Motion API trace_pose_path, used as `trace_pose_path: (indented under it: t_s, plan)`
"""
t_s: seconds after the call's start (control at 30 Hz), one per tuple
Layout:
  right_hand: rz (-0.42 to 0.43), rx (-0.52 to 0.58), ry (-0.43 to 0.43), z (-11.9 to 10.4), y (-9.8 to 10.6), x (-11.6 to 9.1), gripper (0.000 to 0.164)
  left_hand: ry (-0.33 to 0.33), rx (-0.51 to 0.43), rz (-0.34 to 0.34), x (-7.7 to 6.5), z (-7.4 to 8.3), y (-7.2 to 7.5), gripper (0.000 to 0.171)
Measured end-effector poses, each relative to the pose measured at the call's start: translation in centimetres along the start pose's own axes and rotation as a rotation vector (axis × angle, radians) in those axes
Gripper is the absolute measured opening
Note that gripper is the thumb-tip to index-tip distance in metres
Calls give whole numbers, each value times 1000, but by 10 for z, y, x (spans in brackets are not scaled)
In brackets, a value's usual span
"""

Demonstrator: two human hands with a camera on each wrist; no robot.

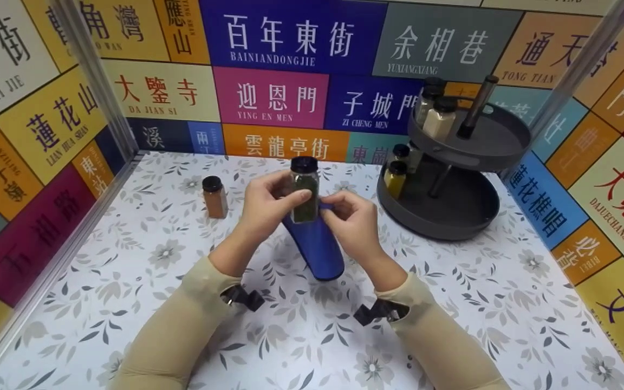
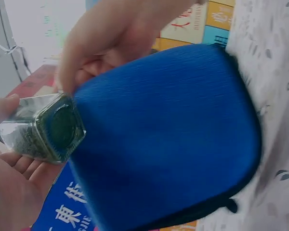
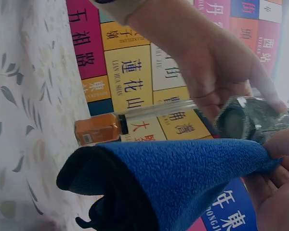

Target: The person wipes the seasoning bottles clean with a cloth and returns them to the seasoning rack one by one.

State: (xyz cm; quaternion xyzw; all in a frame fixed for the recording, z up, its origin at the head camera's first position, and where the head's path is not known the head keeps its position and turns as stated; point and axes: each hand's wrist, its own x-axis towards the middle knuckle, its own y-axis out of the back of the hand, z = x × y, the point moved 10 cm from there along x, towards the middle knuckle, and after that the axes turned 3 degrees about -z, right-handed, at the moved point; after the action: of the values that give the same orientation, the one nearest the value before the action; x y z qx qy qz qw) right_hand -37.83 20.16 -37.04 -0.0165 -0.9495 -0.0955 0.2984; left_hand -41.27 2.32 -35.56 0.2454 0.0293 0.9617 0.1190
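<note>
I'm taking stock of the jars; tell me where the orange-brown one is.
In the head view, the orange-brown jar stands upright on the table, left of the left hand; the two-tier rack is off to the right.

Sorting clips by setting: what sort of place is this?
Probably a small staged booth rather than a working kitchen. Walls printed with Chinese signs close in on a floral-patterned tabletop, and a metal post stands at a back corner.
</note>
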Motion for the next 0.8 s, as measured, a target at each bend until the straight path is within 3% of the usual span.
trace_pose_path:
  t_s: [0.13,0.4,0.63,0.8]
  plan:
    - [-27,-46,1,0,-6,-3,11,-21,-13,57,1,5,8,33]
    - [19,-34,18,-10,0,-3,10,-31,-2,122,-1,8,6,33]
    - [54,16,-1,-20,7,-4,11,-31,37,151,-4,10,7,39]
    - [81,72,3,-29,11,-4,13,-25,61,149,-5,3,4,44]
